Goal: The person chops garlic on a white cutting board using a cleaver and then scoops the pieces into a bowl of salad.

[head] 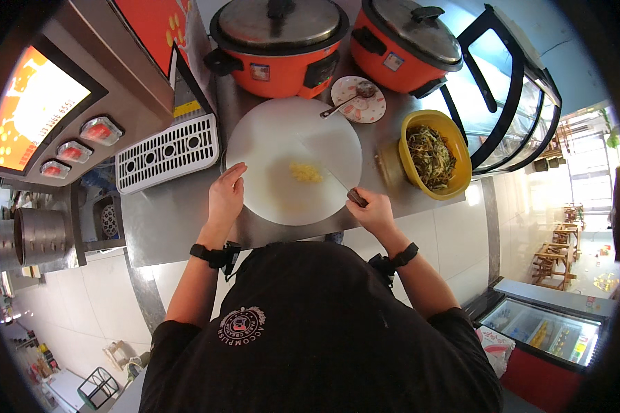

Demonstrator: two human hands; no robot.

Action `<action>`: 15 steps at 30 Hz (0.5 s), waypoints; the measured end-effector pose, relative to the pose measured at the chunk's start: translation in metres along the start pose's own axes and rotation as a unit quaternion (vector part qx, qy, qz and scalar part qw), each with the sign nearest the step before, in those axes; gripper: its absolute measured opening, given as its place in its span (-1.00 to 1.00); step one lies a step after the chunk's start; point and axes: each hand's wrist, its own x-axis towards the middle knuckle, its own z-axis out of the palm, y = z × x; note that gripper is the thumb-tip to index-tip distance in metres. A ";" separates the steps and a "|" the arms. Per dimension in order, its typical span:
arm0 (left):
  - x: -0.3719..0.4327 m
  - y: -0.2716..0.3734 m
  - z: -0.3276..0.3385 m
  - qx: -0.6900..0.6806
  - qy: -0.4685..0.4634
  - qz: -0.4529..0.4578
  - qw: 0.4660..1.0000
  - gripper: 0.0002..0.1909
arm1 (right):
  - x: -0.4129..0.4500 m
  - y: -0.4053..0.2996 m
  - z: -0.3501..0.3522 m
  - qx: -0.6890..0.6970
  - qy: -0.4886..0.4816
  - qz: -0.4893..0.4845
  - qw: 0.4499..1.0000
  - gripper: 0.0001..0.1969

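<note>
A round white cutting board (284,129) lies on the steel counter before me. Near its middle is a small heap of finely chopped yellow food (306,172); its exact kind I cannot tell. My right hand (374,210), at the board's lower right edge, is closed around the dark handle of a kitchen knife (358,197). The knife's broad blade lies over the board, just right of and beyond the heap, and blends with the white surface. My left hand (228,193) rests at the board's left edge with its fingers together and extended, holding nothing.
Two orange electric cookers (284,69) (400,62) stand behind the board. A patterned plate (374,111) with a spoon (336,109) is near them. Right is a yellow tub (462,175) of shredded vegetables (430,157), beside a glass display case (501,108). A white drip tray (168,155) lies left.
</note>
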 end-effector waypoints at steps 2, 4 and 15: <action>-0.001 -0.005 0.000 -0.002 0.000 0.000 1.000 -0.68 | -0.002 -0.008 0.007 0.010 -0.018 -0.005 1.000 -0.77; -0.003 -0.004 0.001 -0.008 -0.010 -0.015 1.000 -0.65 | -0.002 -0.011 0.011 0.009 -0.032 -0.008 0.999 -0.77; -0.016 0.060 0.050 0.195 -0.090 0.218 0.952 -0.14 | 0.010 -0.033 -0.040 0.281 -0.132 0.148 0.939 -0.78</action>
